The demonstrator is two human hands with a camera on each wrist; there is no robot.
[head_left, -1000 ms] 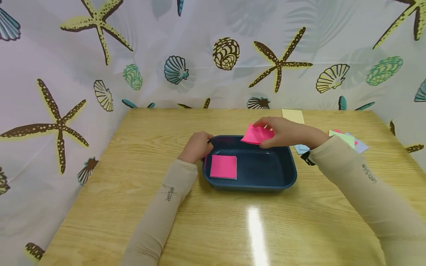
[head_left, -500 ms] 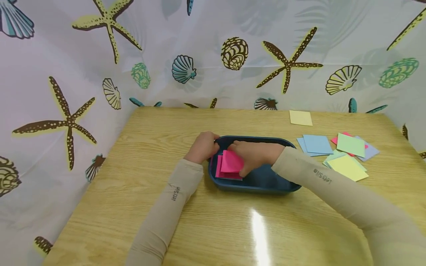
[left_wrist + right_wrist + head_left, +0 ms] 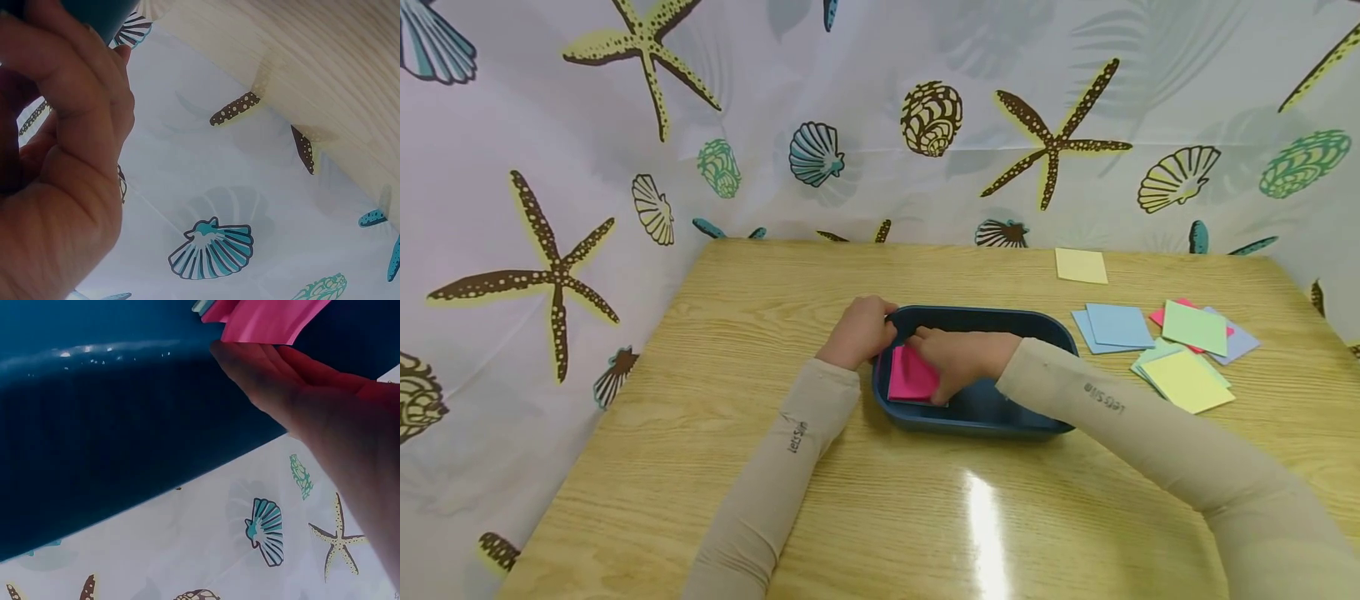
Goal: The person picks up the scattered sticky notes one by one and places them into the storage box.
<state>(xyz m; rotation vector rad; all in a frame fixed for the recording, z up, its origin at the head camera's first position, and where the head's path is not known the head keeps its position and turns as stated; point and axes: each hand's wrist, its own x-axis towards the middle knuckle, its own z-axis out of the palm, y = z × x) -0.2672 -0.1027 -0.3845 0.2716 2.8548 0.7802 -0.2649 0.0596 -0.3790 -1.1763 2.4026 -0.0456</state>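
Observation:
In the head view a dark blue plastic bin (image 3: 985,427) stands on the wooden table. My left hand (image 3: 857,332) grips its left back corner by the rim; the left wrist view shows those fingers curled at the bin wall. Inside the bin, my right hand (image 3: 964,358) holds a pink sticky note (image 3: 912,377) by its edges, down at the stack of notes in the left end. Thumb at the near edge, fingers at the far one. From the right wrist, the pink note (image 3: 269,322) looks bowed above my fingers, with paler paper edges beside it.
Right of the bin lie blue notes (image 3: 1118,325), a green note (image 3: 1195,327) over pink and lilac ones, and a yellow note (image 3: 1187,382) over pale green. Another pale yellow note (image 3: 1081,266) lies near the back edge. A shell-patterned curtain (image 3: 865,200) hangs behind the table.
My right hand has carried the pink note from above the bin's back rim leftward and down onto the stack inside. My left hand keeps its grip on the rim. The view has shifted slightly.

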